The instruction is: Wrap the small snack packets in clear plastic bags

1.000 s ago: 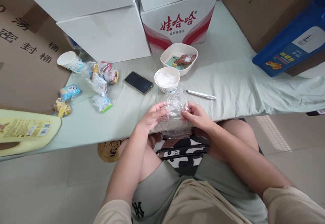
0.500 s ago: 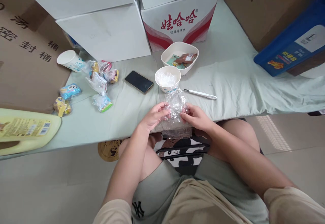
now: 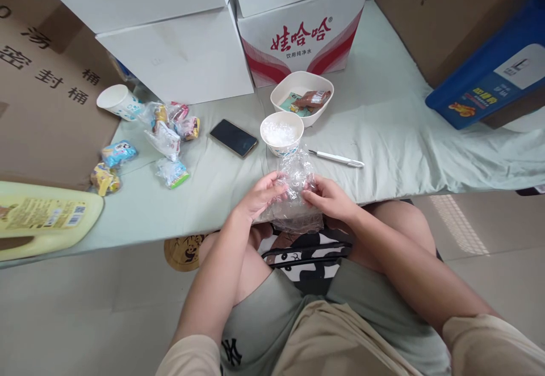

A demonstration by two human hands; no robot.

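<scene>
A crinkled clear plastic bag (image 3: 298,186) is stretched between my two hands at the table's front edge, its lower part hanging over my lap. My left hand (image 3: 266,195) pinches its left side with thumb and fingers. On the opposite side, my right hand (image 3: 327,195) grips the bag the same way. Just beyond the bag stands a white paper cup (image 3: 281,133) with clear crumpled plastic inside. A white pen (image 3: 337,159) lies to the right of the cup, and a black phone (image 3: 234,137) rests flat to its left.
A white bowl (image 3: 302,86) with small packets stands behind the cup. Wrapped snacks (image 3: 165,137) and a tipped paper cup (image 3: 117,100) lie at left. White cartons (image 3: 179,58) line the back; a yellow jug (image 3: 46,217) and a blue container (image 3: 477,80) flank the sides.
Almost nothing differs. Both hands keep their hold on the plastic bag, whose folds have shifted slightly; the whole view has moved by a tiny amount.
</scene>
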